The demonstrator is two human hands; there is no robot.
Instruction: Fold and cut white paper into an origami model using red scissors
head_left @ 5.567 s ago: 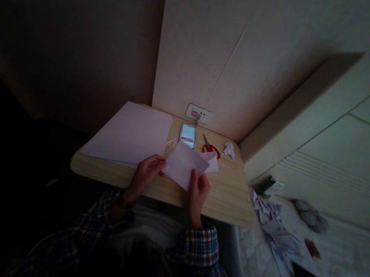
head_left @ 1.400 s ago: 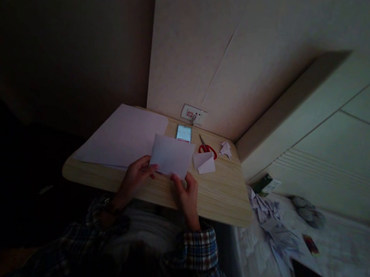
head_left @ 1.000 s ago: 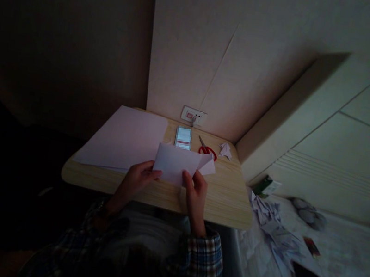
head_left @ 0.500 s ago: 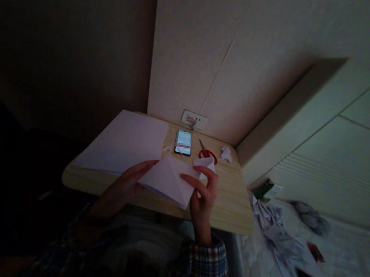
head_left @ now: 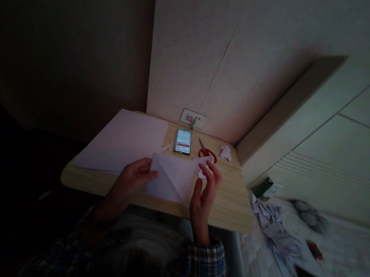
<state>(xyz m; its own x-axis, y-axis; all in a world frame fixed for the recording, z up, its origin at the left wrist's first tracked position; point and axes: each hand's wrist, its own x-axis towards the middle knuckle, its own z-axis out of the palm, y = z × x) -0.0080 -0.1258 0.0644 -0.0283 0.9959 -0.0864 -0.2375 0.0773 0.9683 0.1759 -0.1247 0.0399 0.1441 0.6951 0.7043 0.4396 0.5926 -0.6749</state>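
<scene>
While left hand (head_left: pixel 131 178) pinches creased paper (head_left: pixel 167 185) by edge | right hand (head_left: pixel 204 197) spread, apparently just beside it

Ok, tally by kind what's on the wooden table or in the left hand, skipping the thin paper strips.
Phone: 1
Scissors: 1
Large white paper: 1, counted as one stack
Smaller white papers: 3 (creased sheet in the left hand, folded piece partly behind the right hand, pointed folded figure)
Total: 6
</scene>
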